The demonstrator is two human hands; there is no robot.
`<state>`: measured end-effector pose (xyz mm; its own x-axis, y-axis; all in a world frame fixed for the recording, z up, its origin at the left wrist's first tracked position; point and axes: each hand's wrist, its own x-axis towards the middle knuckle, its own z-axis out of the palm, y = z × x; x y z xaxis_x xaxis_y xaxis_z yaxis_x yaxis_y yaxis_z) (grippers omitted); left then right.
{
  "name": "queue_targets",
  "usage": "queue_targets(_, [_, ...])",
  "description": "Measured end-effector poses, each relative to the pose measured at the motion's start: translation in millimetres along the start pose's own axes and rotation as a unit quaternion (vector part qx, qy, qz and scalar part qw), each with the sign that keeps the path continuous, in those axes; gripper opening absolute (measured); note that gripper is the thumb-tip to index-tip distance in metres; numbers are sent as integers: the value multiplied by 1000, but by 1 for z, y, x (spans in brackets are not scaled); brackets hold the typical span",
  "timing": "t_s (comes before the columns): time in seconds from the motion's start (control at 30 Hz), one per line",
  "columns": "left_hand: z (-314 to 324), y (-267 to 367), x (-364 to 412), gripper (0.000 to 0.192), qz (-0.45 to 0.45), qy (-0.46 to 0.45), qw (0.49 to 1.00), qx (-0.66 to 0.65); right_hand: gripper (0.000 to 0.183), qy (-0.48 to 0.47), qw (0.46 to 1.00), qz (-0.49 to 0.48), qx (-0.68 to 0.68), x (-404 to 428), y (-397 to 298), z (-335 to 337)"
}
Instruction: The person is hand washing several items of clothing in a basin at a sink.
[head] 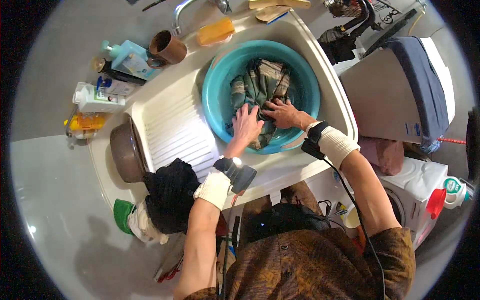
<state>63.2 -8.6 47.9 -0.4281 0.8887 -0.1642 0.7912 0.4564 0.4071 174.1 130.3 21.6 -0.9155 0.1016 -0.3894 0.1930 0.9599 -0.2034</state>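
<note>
A teal plastic basin (215,123) with water in it stands in the cream laundry sink. In it lies a bunched wet cloth (262,82), dark green with beige and dark stripes. My left hand (247,125) presses on the near left part of the cloth with its fingers apart. My right hand (283,113) rests on the cloth at the right, its fingers spread and bent; whether they grip a fold cannot be told. Both wrists wear knitted cream cuffs and strapped black devices with cables.
Left of the basin is a ribbed washboard (176,127), with black cloth (172,195) over the near edge and a brown basin (125,153) beside it. A brown mug (168,47), several bottles, orange soap (215,32) and a brush (272,14) line the far rim.
</note>
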Motion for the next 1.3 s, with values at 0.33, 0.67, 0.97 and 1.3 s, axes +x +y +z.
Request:
queue_targets(0.33, [59,-6,23,41,-97,-135,983,-78,48,161,949,199,184,52,61,-56])
queue_targets(0.67, [-1,8,45,31,-120,-44,960,-248,30,45,991,42,120,110,89,30])
queue_targets(0.97, [39,-112,74,48,92,-89,349,-928,10,257,780,-84,564,57,-67,-102])
queue_targets(1.3, [6,-62,48,38,-146,142,543,-814,19,459,849,-53,256,104,-76,-102])
